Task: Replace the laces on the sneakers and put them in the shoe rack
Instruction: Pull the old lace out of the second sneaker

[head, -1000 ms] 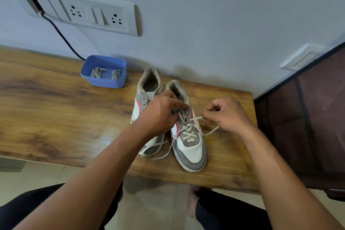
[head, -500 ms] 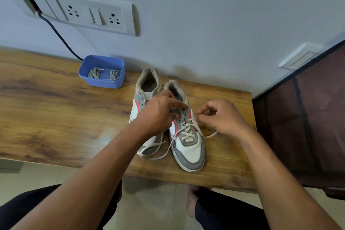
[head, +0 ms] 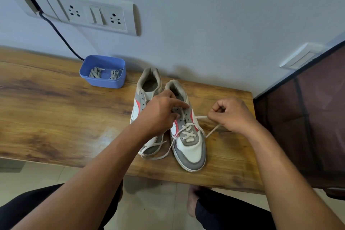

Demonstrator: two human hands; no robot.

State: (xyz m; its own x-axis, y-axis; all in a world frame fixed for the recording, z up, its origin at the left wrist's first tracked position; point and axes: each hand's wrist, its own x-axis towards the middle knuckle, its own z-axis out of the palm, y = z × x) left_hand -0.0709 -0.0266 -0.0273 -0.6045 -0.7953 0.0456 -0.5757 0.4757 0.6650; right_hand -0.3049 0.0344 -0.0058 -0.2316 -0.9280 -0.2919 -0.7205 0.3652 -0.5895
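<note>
White lace [head: 200, 117] stretches right from a sneaker [head: 192, 149], pinched in the right hand [head: 230, 115]; the left hand [head: 158, 112] pinches the shoe's upper on a wooden table [head: 56, 108].

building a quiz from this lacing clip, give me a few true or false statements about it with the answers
The right hand pinches the white lace. True.
The blue plastic tub is empty. False: it holds grey laces.
The grey-and-white sneaker nearer the right hand is laced to the top. False: only its lower eyelets are laced.
That sneaker stands on the wooden table. True.
</note>
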